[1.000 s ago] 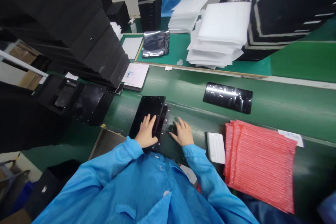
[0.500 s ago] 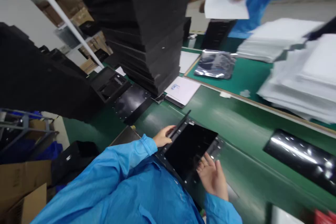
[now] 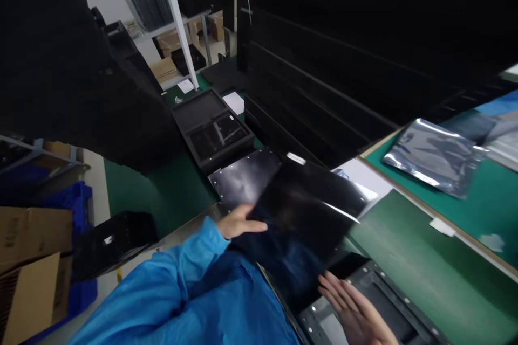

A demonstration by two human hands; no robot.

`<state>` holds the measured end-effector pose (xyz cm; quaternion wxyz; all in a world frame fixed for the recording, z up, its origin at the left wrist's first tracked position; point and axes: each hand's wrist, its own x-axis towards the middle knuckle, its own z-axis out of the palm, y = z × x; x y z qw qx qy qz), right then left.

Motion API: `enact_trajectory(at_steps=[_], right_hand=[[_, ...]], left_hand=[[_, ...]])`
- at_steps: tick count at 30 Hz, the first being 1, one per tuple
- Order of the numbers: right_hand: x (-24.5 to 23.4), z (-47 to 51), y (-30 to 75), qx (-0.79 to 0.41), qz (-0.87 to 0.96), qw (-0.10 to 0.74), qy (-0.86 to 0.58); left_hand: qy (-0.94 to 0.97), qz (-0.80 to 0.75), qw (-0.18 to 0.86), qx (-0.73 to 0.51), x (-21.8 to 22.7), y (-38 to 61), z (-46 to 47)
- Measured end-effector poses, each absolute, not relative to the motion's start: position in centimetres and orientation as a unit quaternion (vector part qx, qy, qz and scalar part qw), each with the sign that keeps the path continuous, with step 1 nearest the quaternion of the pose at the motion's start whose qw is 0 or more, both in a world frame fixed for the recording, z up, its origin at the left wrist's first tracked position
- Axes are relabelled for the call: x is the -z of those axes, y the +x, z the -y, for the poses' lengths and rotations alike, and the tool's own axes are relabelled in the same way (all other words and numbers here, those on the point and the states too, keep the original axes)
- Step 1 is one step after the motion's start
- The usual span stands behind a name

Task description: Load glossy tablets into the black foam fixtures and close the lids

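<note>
A green-topped workbench (image 3: 162, 205) is crossed by the view. A black foam tray (image 3: 212, 129) with cut-out recesses and a black plate (image 3: 243, 179) edged with small holes are laid on it, and a silvery foil bag (image 3: 433, 157) is placed on a wood-edged green mat (image 3: 497, 210)

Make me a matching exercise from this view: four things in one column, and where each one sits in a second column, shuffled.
Things:
1 silver foil bag
2 cardboard box
3 glossy black panel
4 black foam tray

Places:
A between left hand and right hand
B on green mat
C beside blue crate
D beside tall black stack

Pairs: 1B, 2C, 3A, 4D
</note>
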<state>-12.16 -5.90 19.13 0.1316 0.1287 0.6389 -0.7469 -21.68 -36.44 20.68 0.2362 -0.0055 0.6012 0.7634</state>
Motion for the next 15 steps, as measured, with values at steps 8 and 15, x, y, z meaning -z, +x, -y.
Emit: enact_trajectory(at_steps=[8,15], right_hand=[[-20.0,10.4,-14.5,0.705,-0.667,0.130,0.202],[-20.3,8.7,-12.0,0.697,-0.664,0.089,0.255]], left_hand=[[0.033,-0.946,-0.086,-0.311,-19.0,-30.7,50.3],[0.044,-0.984,-0.039,-0.167,-13.1,-38.9,53.4]])
